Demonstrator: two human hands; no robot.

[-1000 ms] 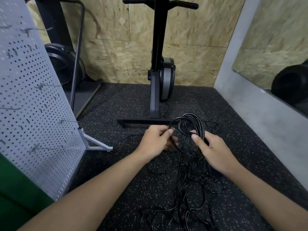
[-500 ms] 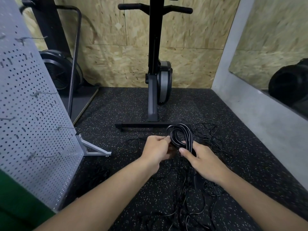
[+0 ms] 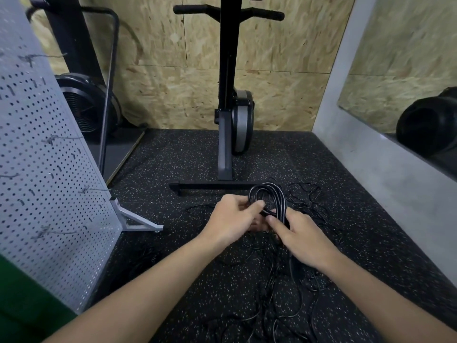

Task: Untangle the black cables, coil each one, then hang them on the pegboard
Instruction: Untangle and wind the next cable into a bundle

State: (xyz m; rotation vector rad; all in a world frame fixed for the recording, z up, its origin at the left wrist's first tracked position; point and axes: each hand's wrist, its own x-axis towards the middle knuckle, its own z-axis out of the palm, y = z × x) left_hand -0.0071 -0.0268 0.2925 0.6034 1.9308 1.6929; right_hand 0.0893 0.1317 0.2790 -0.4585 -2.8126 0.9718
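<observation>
In the head view, the coil (image 3: 268,196) sits just above the middle of the frame, lifted a little over the floor (image 3: 193,157), in front of the base of the machine (image 3: 226,95). The right hand (image 3: 304,238) grips its lower part, fingers curled round the bundled loops. The left hand (image 3: 232,219) pinches the coil from the left side, thumb and fingers closed on the strands (whether it holds a free end or a loop, I cannot tell). Under both hands, in the lower middle of the frame, the tangle (image 3: 284,283) of thin cables lies spread on the floor.

The step in hand, as I judge it, is closing and securing this one coil. To do it well, the right hand should hold all loops together at one place, firmly, so that none slips out. The left hand can then wrap the tail round the waist of the coil and tuck it through. It is better to check first that the tail is free from the tangle, because a hard pull may tighten knots below. The top loop should be left open enough for the hooks (image 3: 59,138) of the pegboard (image 3: 49,184), which stands at the left of the frame.
</observation>
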